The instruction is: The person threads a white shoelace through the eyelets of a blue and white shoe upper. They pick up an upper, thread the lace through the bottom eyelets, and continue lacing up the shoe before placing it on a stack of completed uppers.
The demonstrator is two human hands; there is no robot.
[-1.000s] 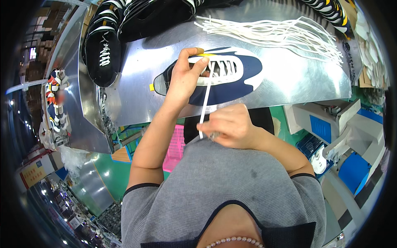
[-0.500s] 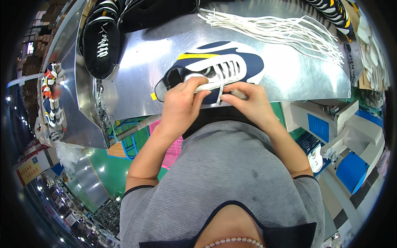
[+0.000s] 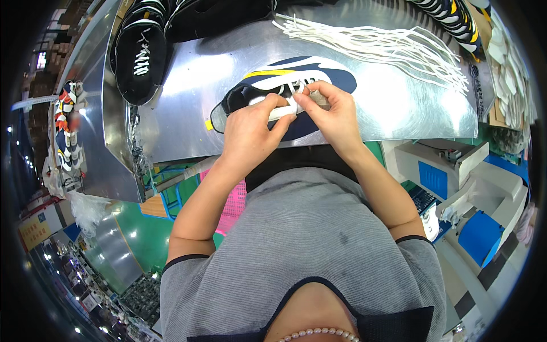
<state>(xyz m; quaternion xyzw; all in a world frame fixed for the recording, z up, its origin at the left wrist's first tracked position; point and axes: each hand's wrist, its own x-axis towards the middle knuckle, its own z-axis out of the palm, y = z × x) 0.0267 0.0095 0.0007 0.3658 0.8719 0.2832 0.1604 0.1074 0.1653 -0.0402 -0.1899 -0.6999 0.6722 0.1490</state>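
A navy, white and yellow sneaker (image 3: pixel 346 80) lies on the metal table, its toe to the right and its heel to the left. My left hand (image 3: pixel 250 131) is closed on the near edge of its lace opening, thumb and forefinger on the white strip. A white shoelace (image 3: pixel 293 89) crosses the throat of the shoe. Over the eyelets, my right hand (image 3: pixel 337 117) pinches this lace between thumb and forefinger. My fingers cover part of the lace rows and the near side of the shoe.
White laces (image 3: pixel 376 45) lie in a loose bundle at the back right. Black shoes (image 3: pixel 139 62) stand back left, and several navy-and-white sneakers (image 3: pixel 450 23) are lined up back right. A pink basket (image 3: pixel 232 205) sits below the table's front edge (image 3: pixel 393 140).
My right hand has moved up and slightly left, from the shoe's near side to over the throat, bringing the lace along. My left hand stays at the near edge of the opening.
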